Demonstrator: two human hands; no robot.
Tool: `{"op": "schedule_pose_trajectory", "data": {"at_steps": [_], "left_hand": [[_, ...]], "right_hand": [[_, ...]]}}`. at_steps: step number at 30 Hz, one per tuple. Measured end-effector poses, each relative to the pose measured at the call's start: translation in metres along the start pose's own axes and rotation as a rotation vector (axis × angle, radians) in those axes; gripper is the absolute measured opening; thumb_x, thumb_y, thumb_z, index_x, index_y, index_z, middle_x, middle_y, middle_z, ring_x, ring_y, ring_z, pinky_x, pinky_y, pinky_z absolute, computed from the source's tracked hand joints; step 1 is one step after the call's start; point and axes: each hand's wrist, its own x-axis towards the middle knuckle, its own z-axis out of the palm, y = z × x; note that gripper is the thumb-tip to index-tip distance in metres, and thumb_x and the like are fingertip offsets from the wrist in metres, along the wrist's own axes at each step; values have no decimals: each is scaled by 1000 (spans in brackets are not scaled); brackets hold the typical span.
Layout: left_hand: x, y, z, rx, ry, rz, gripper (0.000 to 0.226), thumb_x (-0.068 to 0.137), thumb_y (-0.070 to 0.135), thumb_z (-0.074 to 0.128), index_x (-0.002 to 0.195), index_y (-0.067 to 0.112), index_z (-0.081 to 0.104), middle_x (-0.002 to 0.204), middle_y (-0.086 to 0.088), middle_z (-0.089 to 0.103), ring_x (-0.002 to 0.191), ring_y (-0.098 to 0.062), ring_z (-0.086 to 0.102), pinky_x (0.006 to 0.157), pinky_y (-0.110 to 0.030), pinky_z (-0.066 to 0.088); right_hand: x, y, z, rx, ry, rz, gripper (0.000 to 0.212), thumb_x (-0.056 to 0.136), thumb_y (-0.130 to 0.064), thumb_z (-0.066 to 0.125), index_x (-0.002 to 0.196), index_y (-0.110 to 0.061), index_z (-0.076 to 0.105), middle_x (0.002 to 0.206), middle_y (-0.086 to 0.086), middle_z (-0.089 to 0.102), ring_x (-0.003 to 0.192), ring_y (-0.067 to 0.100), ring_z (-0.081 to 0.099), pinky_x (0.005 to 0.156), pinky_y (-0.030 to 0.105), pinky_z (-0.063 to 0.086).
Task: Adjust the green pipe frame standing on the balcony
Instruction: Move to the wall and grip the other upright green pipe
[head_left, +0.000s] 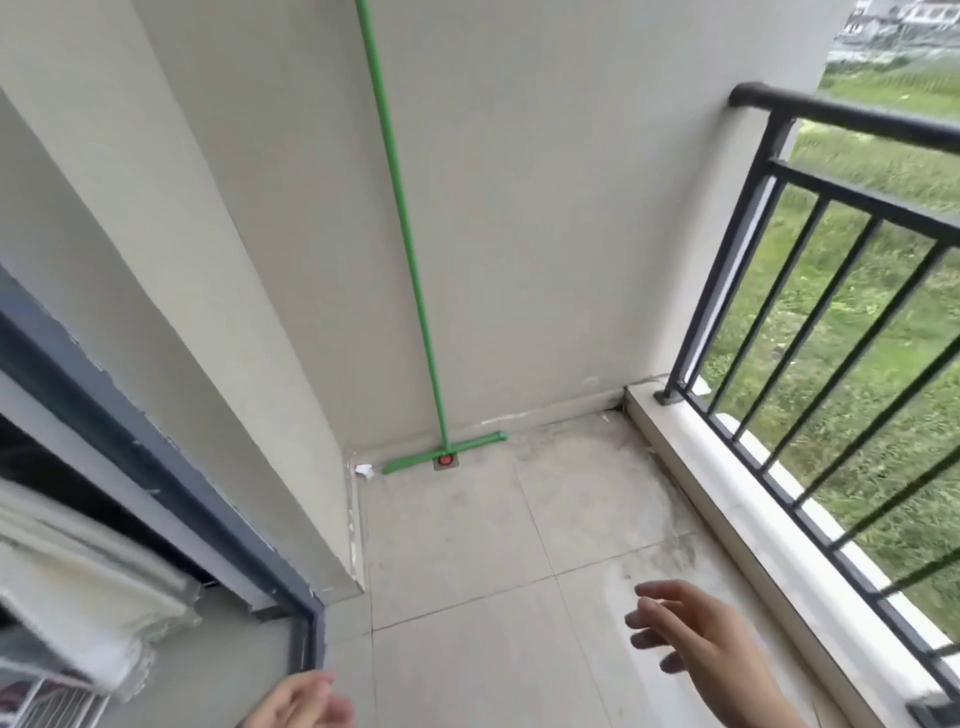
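Observation:
The green pipe frame (410, 260) stands upright against the far balcony wall. Its long vertical pipe runs out of the top of the view, and its short horizontal foot rests on the tiled floor at the wall's base. A small red disc (445, 460) on a grey square sits by the foot's joint. My right hand (696, 644) hovers low at the right, fingers spread, holding nothing and well short of the frame. My left hand (306, 701) shows at the bottom edge, partly cut off, fingers loosely apart and empty.
A dark metal railing (831, 312) on a pale curb bounds the balcony's right side, with grass beyond. A dark door frame (171, 478) and a white fabric bundle (88, 582) fill the left. A white scrap (365, 471) lies in the far corner. The floor is dusty grey tile (493, 545).

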Motion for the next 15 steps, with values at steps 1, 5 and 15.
{"op": "schedule_pose_trajectory", "data": {"at_steps": [1,5,15], "left_hand": [[17,21,-4,15,0,28,10,89,-4,52,91,-9,59,85,-35,66,85,-48,64,93,-57,45],[73,90,-16,161,-39,148,11,88,7,58,95,2,66,88,-27,72,83,-42,69,80,-53,53],[235,193,2,122,-49,200,13,89,6,56,97,-2,64,88,-30,71,78,-42,69,61,-41,53]], "right_hand": [[13,-13,14,6,-1,-1,9,90,-5,63,92,-10,70,74,7,79,68,24,75,56,33,49],[64,-52,55,1,5,-6,10,91,-7,62,93,-14,69,77,4,80,69,20,75,57,32,50],[232,-100,107,-27,27,56,8,90,-7,63,92,-12,70,76,5,80,68,21,76,57,34,49]]}}
